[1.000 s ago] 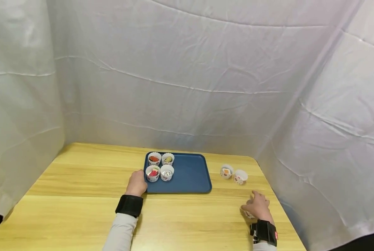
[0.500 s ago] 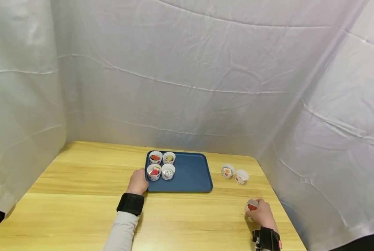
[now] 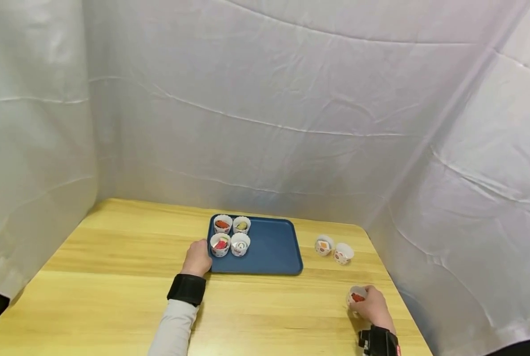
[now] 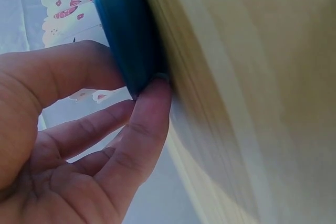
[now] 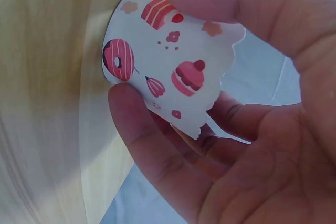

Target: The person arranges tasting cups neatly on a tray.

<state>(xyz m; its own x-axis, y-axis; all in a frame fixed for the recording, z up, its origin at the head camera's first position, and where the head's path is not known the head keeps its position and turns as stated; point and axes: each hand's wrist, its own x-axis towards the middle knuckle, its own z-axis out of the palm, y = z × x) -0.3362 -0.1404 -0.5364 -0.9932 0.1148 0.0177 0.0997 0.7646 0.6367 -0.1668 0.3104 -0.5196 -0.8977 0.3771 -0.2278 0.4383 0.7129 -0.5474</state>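
Observation:
My left hand (image 3: 197,258) pinches the near left corner of a blue tray (image 3: 274,247); in the left wrist view the thumb and fingers meet at the tray's rim (image 4: 126,30). At the right, my right hand (image 3: 374,307) grips a white paper baking cup (image 3: 353,295) with a red piece inside. In the right wrist view this baking cup (image 5: 173,51) has a scalloped rim and pink cake and doughnut prints. Its base is at or just above the wood; I cannot tell which.
Several similar cups, among them one with a red piece (image 3: 220,244), stand in two rows at the tray's left end. Right of the tray, a cup with a white and orange piece (image 3: 324,245) stands beside another cup (image 3: 343,253). Pale curtains (image 3: 256,123) enclose the wooden table (image 3: 113,296).
My right hand has come down around the cup near the right edge and taken hold of it. The left hand stays at the tray corner. The head view has shifted slightly.

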